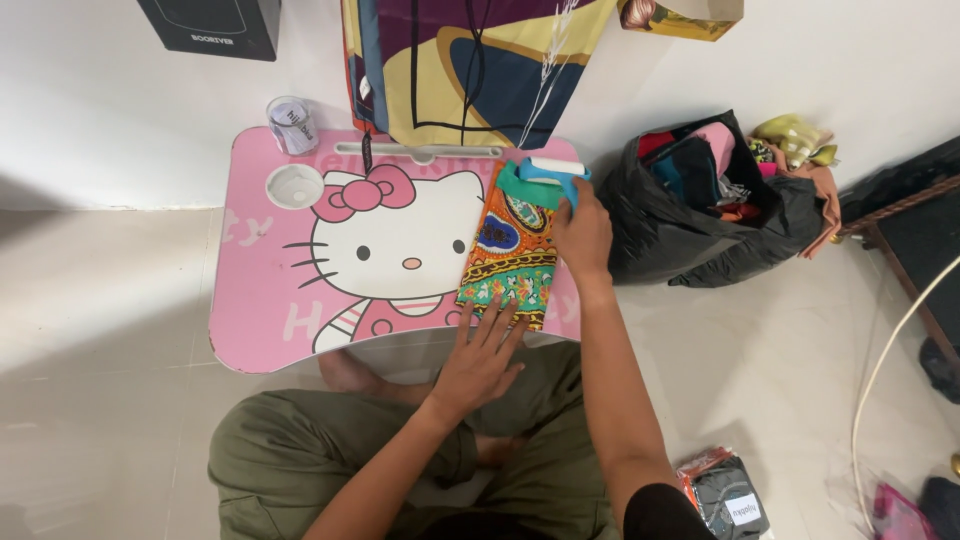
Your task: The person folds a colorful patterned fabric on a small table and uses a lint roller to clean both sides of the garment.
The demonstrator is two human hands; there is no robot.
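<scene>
Left hand (480, 358) flat, fingers spread, palm down; right hand (583, 235) extended forward, fingers curled in a closed grip.

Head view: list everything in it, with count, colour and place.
lap table: one, pink with cartoon cat, on floor before the person
patterned cloth: one, orange-green, folded on table's right side
small iron: one, teal and white, on cloth's far end
plastic cup: one, clear, behind table
black bag: one, full of clothes, right of table
packet: one, grey, floor lower right
left hand: flat on cloth's near edge
right hand: gripping the iron
</scene>
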